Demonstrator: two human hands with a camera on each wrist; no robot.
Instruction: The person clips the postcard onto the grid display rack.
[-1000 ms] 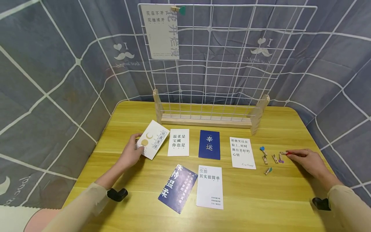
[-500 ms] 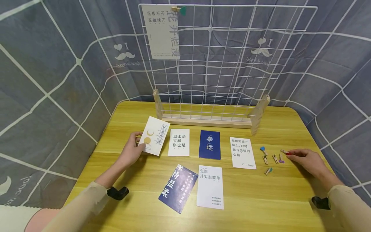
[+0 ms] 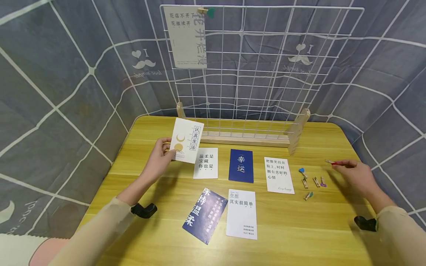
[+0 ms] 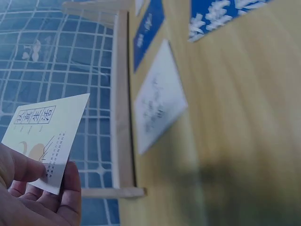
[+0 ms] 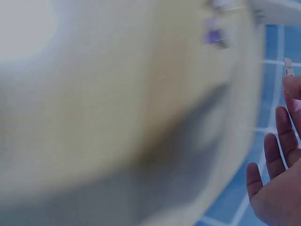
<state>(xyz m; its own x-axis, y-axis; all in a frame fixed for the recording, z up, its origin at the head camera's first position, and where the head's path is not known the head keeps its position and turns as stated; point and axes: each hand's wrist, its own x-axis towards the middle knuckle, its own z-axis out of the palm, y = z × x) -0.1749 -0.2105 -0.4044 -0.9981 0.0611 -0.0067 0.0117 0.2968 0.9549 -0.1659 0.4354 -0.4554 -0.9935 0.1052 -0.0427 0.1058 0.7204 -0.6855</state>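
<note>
My left hand [image 3: 159, 159] holds a white card [image 3: 189, 137] with a gold moon and sun print, tilted up in front of the white wire grid [image 3: 237, 74]. In the left wrist view the thumb lies on the face of the card [image 4: 56, 117] and fingers are behind it. At the right, my right hand [image 3: 357, 179] pinches a small wooden clothespin [image 3: 328, 162] with a red part, raised over the table. The right wrist view shows this clothespin [image 5: 289, 67] between thumb and forefinger, the other fingers spread. Below it lie several clothespins [image 3: 316, 182].
Another white card [image 3: 184, 44] hangs at the grid's top left under a clothespin with a green heart [image 3: 206, 12]. On the table lie a blue card [image 3: 241, 166], a purple card [image 3: 205, 216] and white cards [image 3: 241, 218]. The grid stands on a wooden base [image 3: 246, 139].
My left hand has raised the moon card and carried it right, turning it more upright; it now overlaps the grid's left foot. My right hand has lifted the red clothespin off the table.
</note>
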